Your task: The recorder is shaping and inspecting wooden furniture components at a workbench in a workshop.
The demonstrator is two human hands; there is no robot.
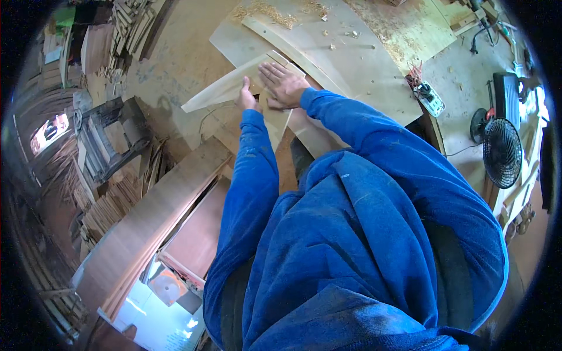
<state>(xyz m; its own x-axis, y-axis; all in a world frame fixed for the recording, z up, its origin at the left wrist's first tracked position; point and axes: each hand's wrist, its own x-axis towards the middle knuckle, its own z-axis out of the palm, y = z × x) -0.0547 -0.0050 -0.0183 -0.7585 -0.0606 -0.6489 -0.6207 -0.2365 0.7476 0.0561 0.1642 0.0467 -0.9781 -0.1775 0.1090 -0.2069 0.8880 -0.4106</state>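
Observation:
A long pale wooden board (218,88), tapering toward its left end, lies slantwise on the work surface in front of me. My right hand (283,85) rests over the board's right part, palm down, its fingers stretched out and holding nothing. Close to its left is my left hand (248,99), thumb pointing up at the board's near edge. The other fingers of that hand are mostly hidden, and a small dark patch beside them is too small to make out. Below both hands lies a flat light wooden panel (274,126).
A long curved wooden strip (293,50) and wood shavings (266,13) lie on the large sheet beyond. To the right are a power strip (430,98) with wires and a black fan (502,153). Stacked thin boards (114,219) and a long plank (146,216) stand left.

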